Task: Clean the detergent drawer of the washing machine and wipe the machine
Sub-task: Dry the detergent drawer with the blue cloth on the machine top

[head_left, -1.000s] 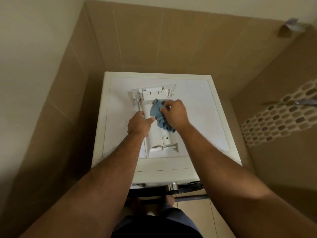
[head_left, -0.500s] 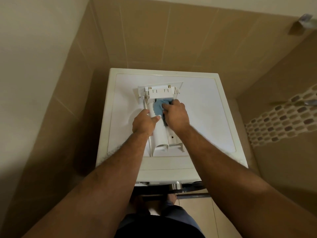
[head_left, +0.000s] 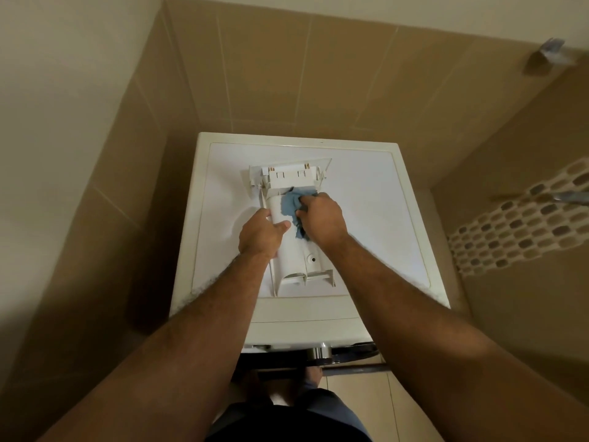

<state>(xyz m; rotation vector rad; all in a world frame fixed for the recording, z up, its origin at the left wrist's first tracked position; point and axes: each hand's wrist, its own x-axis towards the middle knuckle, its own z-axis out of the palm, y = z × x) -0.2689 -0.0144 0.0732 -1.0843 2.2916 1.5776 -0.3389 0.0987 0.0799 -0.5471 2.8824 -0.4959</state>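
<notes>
The white detergent drawer [head_left: 298,263] lies upside down on the top of the white washing machine [head_left: 376,218], its front panel pointing to the back wall. My left hand [head_left: 261,234] grips the drawer's left side, thumb across its underside. My right hand [head_left: 322,220] holds a crumpled blue cloth [head_left: 291,204] and presses it on the drawer's far part, just below the front panel. Part of the cloth is hidden under my right hand.
Brown tiled walls close in the machine on the left, back and right. A mosaic tile strip [head_left: 522,231] and a metal fitting [head_left: 570,196] are on the right wall. The machine's door edge [head_left: 350,349] and my feet show below, on the tiled floor.
My right hand has slid the blue cloth up the drawer from its middle toward the front panel. My left hand has kept its hold on the drawer's left side.
</notes>
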